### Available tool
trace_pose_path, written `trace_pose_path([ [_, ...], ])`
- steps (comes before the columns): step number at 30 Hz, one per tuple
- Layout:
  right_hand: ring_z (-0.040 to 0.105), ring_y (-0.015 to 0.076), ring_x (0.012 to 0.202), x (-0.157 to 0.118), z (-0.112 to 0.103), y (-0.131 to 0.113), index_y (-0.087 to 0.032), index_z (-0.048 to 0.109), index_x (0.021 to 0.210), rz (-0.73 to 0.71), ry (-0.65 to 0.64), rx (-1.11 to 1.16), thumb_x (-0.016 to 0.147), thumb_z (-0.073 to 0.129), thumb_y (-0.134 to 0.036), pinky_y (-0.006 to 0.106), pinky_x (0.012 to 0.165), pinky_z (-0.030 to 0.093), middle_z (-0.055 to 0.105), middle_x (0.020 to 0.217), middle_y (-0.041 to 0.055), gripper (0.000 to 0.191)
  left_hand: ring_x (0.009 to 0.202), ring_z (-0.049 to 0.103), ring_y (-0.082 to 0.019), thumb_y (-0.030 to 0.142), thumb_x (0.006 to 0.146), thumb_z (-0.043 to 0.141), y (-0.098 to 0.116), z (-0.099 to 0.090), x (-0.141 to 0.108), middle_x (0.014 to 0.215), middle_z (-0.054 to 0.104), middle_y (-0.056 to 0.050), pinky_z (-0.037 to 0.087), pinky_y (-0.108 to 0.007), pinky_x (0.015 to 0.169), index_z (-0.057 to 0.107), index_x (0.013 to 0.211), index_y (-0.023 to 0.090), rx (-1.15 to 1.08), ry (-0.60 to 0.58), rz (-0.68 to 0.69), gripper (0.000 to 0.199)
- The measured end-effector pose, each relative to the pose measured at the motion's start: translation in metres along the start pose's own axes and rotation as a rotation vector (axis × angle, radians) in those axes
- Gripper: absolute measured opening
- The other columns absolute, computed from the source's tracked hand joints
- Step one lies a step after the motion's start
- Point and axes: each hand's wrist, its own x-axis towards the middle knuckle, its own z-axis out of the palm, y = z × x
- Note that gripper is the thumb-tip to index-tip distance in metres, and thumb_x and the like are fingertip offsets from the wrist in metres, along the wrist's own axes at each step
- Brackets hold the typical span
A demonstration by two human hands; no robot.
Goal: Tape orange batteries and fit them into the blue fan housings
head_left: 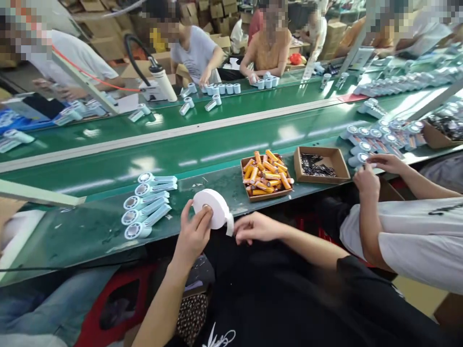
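Note:
My left hand (194,231) grips a white roll of tape (216,205) near the front edge of the bench, fingers at its core. A short end of tape hangs from the roll's right side. Close beside that end is my right hand (258,228), its fingers bent and drawn together; whether they pinch the tape cannot be made out. Left of the roll, several light blue handheld devices (144,216) with round heads lie in a row. Behind my right hand, a cardboard box (268,196) holds many orange cylindrical batteries.
An open cardboard box (334,159) with small black parts stands right of the batteries. A co-worker's hands (369,176) handle a device at the right. Beyond the green conveyor belt (162,150), more people work with similar devices. A metal post (39,193) stands at the left.

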Motion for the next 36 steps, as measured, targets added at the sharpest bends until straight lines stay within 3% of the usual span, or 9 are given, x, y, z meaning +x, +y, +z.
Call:
trace_pose_path([
  [5,0.065,0.0106,0.068,-0.02,0.009,0.04,-0.017,0.076,0.087,-0.123,-0.245,-0.272,0.092,0.068,-0.024,0.02,0.07,0.049,0.074,0.079,0.0016,0.012,0.151,0.042,-0.042,0.016,0.091,0.067,0.006,0.002,0.008,0.13,0.066,-0.019,0.048,-0.066,0.117,0.057,0.139,0.019,0.09,0.126,-0.246,0.049],
  [7,0.066,0.0111,0.07,-0.022,-0.005,0.038,-0.017,0.075,0.093,-0.1,-0.148,-0.253,0.089,0.073,-0.026,0.021,0.071,0.05,0.075,0.081,0.0016,0.01,0.151,0.043,-0.043,0.013,0.09,0.069,0.014,-0.001,0.015,0.126,0.068,-0.018,0.045,-0.069,0.119,0.06,0.137,0.02,0.144,0.147,-0.176,0.049],
  [10,0.065,0.0116,0.066,-0.018,-0.021,0.021,-0.017,0.068,0.121,-0.053,-0.05,0.025,0.084,0.082,-0.047,0.022,0.066,0.052,0.077,0.089,0.0026,0.049,0.152,0.042,-0.043,0.004,0.086,0.07,0.033,-0.005,0.031,0.118,0.073,-0.013,0.041,-0.072,0.119,0.066,0.128,0.021,0.164,0.098,0.042,0.046],
  [13,0.062,0.0114,0.059,-0.013,-0.021,0.002,-0.016,0.073,0.106,-0.141,-0.078,0.021,0.092,0.071,-0.057,0.023,0.061,0.05,0.073,0.074,0.0014,0.044,0.146,0.05,-0.042,0.0,0.085,0.071,0.039,-0.005,0.045,0.116,0.075,-0.013,0.042,-0.072,0.118,0.068,0.123,0.019,0.148,0.099,0.112,0.043],
  [19,0.047,0.0091,0.048,-0.008,-0.02,-0.011,-0.021,0.055,0.078,-0.195,0.42,0.032,0.078,0.078,-0.07,0.022,0.047,0.035,0.056,0.056,-0.0051,0.054,0.142,0.053,-0.043,0.019,0.091,0.074,0.013,-0.001,0.047,0.119,0.074,-0.015,0.042,-0.077,0.115,0.072,0.12,0.021,0.111,0.12,0.011,0.03],
  [24,0.037,0.0077,0.048,-0.012,-0.042,-0.037,-0.022,0.046,0.068,-0.324,0.503,-0.087,0.077,0.085,-0.06,0.023,0.049,0.028,0.044,0.05,-0.0079,0.055,0.153,0.038,-0.045,0.019,0.091,0.074,0.008,0.005,0.045,0.121,0.073,-0.015,0.045,-0.075,0.113,0.074,0.119,0.021,0.13,0.148,-0.023,0.028],
  [27,0.033,0.0071,0.042,-0.013,-0.054,-0.05,-0.023,0.047,0.069,-0.386,0.479,0.057,0.089,0.071,-0.065,0.023,0.045,0.026,0.041,0.047,-0.0082,0.053,0.152,0.039,-0.045,0.008,0.089,0.072,0.005,0.005,0.043,0.119,0.075,-0.014,0.045,-0.074,0.114,0.074,0.121,0.021,0.141,0.154,-0.062,0.035],
  [31,0.052,0.012,0.049,-0.004,-0.053,-0.056,-0.022,0.059,0.116,-0.158,0.294,0.011,0.095,0.067,-0.061,0.023,0.05,0.039,0.063,0.062,-0.0045,0.045,0.136,0.059,-0.037,0.004,0.091,0.068,0.012,-0.003,0.034,0.119,0.076,-0.013,0.046,-0.072,0.114,0.073,0.122,0.021,0.137,0.114,-0.112,0.036],
  [36,0.056,0.0171,0.048,0.014,-0.034,-0.031,-0.023,0.061,0.064,-0.163,-0.029,-0.413,0.104,0.049,-0.056,0.03,0.052,0.045,0.056,0.05,0.0012,0.053,0.104,0.072,-0.021,0.013,0.097,0.063,0.017,-0.005,0.029,0.114,0.077,-0.006,0.036,-0.065,0.126,0.072,0.12,0.022,0.135,0.103,-0.113,0.026],
])
